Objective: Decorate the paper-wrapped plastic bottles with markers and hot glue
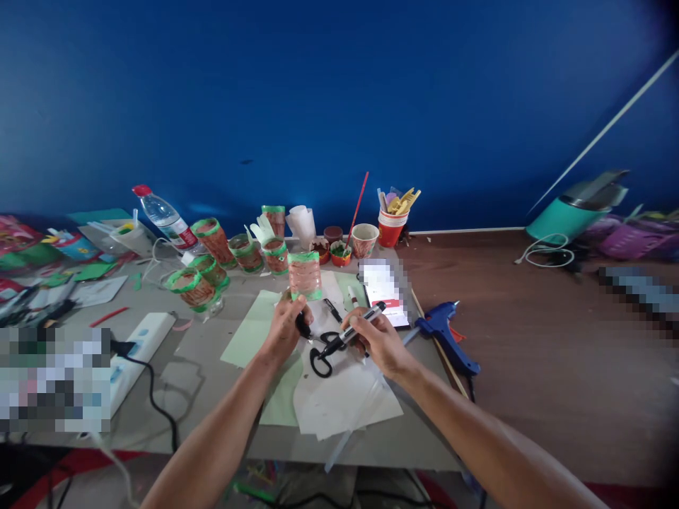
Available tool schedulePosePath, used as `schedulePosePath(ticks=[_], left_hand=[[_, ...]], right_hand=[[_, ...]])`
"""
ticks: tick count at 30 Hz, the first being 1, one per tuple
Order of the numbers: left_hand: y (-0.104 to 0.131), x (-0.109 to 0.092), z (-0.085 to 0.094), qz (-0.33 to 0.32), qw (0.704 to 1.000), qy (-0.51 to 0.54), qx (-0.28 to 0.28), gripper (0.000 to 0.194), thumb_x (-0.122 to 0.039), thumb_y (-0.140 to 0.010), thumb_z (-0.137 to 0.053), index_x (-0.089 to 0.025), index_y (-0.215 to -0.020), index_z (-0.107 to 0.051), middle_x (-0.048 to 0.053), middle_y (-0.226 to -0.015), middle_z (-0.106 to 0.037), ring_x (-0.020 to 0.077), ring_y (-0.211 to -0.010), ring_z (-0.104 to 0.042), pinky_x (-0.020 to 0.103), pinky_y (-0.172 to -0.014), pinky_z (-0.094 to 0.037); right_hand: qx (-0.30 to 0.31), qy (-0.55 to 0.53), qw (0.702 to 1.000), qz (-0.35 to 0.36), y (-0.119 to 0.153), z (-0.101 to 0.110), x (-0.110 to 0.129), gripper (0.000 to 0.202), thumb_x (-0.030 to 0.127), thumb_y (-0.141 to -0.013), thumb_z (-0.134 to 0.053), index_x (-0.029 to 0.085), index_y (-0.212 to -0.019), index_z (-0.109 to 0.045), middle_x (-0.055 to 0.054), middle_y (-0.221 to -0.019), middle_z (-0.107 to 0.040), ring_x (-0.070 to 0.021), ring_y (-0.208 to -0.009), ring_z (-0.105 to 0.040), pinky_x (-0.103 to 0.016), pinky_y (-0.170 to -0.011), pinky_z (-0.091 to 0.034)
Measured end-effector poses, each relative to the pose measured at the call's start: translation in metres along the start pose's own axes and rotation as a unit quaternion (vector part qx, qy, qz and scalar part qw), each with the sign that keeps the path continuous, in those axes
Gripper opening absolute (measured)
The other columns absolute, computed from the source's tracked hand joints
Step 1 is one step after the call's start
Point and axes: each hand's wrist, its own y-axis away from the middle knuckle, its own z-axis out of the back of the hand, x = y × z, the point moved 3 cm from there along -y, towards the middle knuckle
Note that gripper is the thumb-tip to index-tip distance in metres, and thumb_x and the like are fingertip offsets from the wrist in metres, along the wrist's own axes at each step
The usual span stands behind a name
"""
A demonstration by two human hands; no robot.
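My left hand (291, 322) is closed, with something black, perhaps a cap or small tool, between its fingers. Just above it stands a clear plastic piece with brown paint and green edges (305, 276); whether my fingers touch it is unclear. My right hand (378, 338) grips a grey and black marker (361, 325), its dark end pointing down to the left. Beneath the marker lie black-handled scissors (321, 362) on white paper (344, 406). A black pen (333, 309) lies behind them.
Several brown and green cups (213, 240) and a bottle (168, 220) stand at the back left. A red cup of tools (391, 227) is behind. A phone (385, 291) and blue glue gun (450, 339) lie right, a power strip (142, 346) left.
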Motion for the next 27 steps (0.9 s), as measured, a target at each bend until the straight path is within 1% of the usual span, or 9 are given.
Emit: schedulePosePath(ticks=[3,5,11,17,20,23,27], left_hand=[[0.000,-0.001,-0.002,-0.030,0.999,0.025,0.028,0.031,-0.049,-0.080,-0.062,-0.019,-0.078,-0.054,-0.005,-0.053,-0.048,0.0090,-0.051,-0.042,0.023,-0.055,-0.036],[0.001,0.000,-0.002,-0.035,0.998,0.032,0.032,0.029,-0.047,-0.081,-0.062,-0.019,-0.081,-0.054,-0.005,-0.053,-0.049,0.0089,-0.051,-0.042,0.023,-0.055,-0.035],[0.000,0.000,-0.003,-0.020,0.998,0.047,0.039,0.031,-0.048,-0.082,-0.060,-0.018,-0.076,-0.051,-0.004,-0.052,-0.049,0.0092,-0.051,-0.043,0.024,-0.055,-0.035],[0.002,-0.003,-0.006,-0.004,0.998,0.053,0.041,0.031,-0.048,-0.080,-0.062,-0.019,-0.086,-0.052,-0.006,-0.053,-0.048,0.0090,-0.050,-0.042,0.023,-0.055,-0.035],[0.003,-0.003,-0.006,-0.005,0.997,0.065,0.047,0.030,-0.045,-0.080,-0.063,-0.019,-0.092,-0.052,-0.007,-0.056,-0.047,0.0086,-0.050,-0.041,0.023,-0.055,-0.036],[0.003,-0.002,-0.005,-0.003,0.996,0.076,0.049,0.029,-0.042,-0.081,-0.064,-0.020,-0.095,-0.052,-0.007,-0.058,-0.048,0.0080,-0.051,-0.042,0.022,-0.054,-0.036],[0.002,-0.001,-0.005,-0.001,0.996,0.076,0.037,0.030,-0.042,-0.078,-0.067,-0.020,-0.093,-0.052,-0.007,-0.060,-0.048,0.0073,-0.051,-0.042,0.021,-0.053,-0.035]], right_hand=[[-0.015,-0.012,1.000,0.004,0.000,0.000,0.001,0.041,0.056,-0.073,-0.066,0.016,-0.069,-0.062,0.004,-0.050,-0.045,-0.0069,-0.042,-0.041,-0.020,-0.040,-0.027],[-0.023,-0.018,1.000,0.003,0.000,0.000,0.001,0.041,0.056,-0.072,-0.068,0.016,-0.068,-0.063,0.004,-0.050,-0.045,-0.0068,-0.042,-0.041,-0.020,-0.040,-0.027],[-0.025,-0.023,0.999,0.001,0.000,-0.001,0.000,0.041,0.056,-0.071,-0.069,0.016,-0.067,-0.063,0.004,-0.050,-0.046,-0.0068,-0.042,-0.041,-0.020,-0.040,-0.027],[-0.031,-0.042,0.998,0.021,-0.002,0.001,0.002,0.043,0.058,-0.069,-0.071,0.015,-0.066,-0.064,0.005,-0.049,-0.046,-0.0067,-0.042,-0.043,-0.020,-0.040,-0.030],[-0.043,-0.069,0.996,0.045,-0.002,0.002,0.006,0.043,0.059,-0.070,-0.071,0.016,-0.070,-0.065,0.004,-0.052,-0.050,-0.0071,-0.041,-0.044,-0.021,-0.040,-0.031],[-0.045,-0.097,0.992,0.064,-0.002,0.003,0.010,0.040,0.056,-0.072,-0.071,0.017,-0.078,-0.067,0.003,-0.057,-0.054,-0.0078,-0.042,-0.046,-0.022,-0.041,-0.032],[-0.029,-0.139,0.987,0.078,-0.002,0.002,0.015,0.037,0.048,-0.070,-0.076,0.020,-0.091,-0.068,0.003,-0.065,-0.059,-0.0100,-0.050,-0.055,-0.024,-0.050,-0.042]])
